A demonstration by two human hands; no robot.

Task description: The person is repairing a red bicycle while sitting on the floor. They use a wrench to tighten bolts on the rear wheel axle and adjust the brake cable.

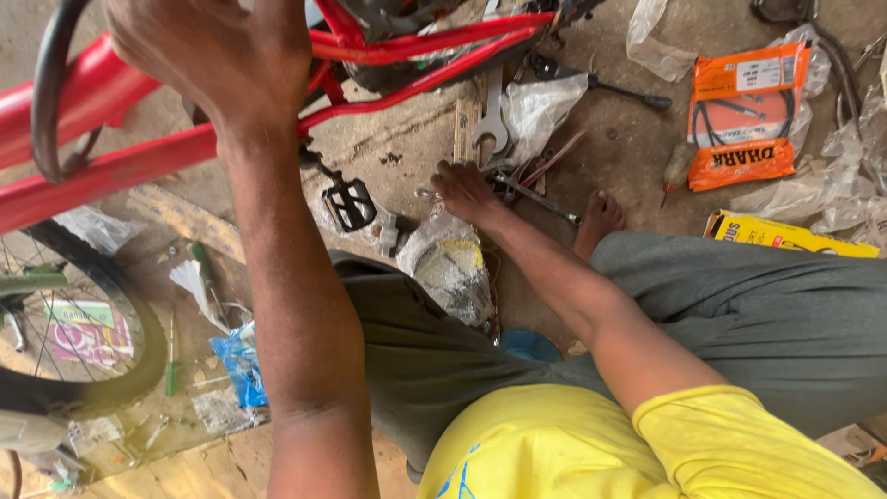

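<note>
On the concrete floor (637, 148) of a workshop, a red bicycle frame (120, 166) lies across the upper left. Its tubes run long axis from lower left up toward upper right, smooth glossy painted metal, round in section. A black rubber tyre (42, 102) curves over the frame at far left; a second wheel (92, 370) with thin wire spokes sits at lower left. A black pedal (348, 203), blocky and toothed, hangs just below the frame.

Left hand (217, 55): fingers curled down over the top of the frame, knuckles up, gripping or pressing on a tube; exactly what the fingers close round is hidden.

Right hand (467, 192): reaching down to the floor, fingers bent and together, touching a cluster of metal tools. Whether it has one clamped I cannot tell. Just beside it lies a thin steel rod tool (536, 197), pointing lower right. An open-ended steel spanner (492, 115) lies just above, long axis near vertical, its jaw end nearest the hand.

A crinkled clear plastic bag (448, 263) holding a coiled part rests against the person's grey trouser leg (739, 314). An orange packet (744, 115) and a yellow box (785, 236) lie well apart to the right. A bare foot (599, 220) rests near the tools.
</note>
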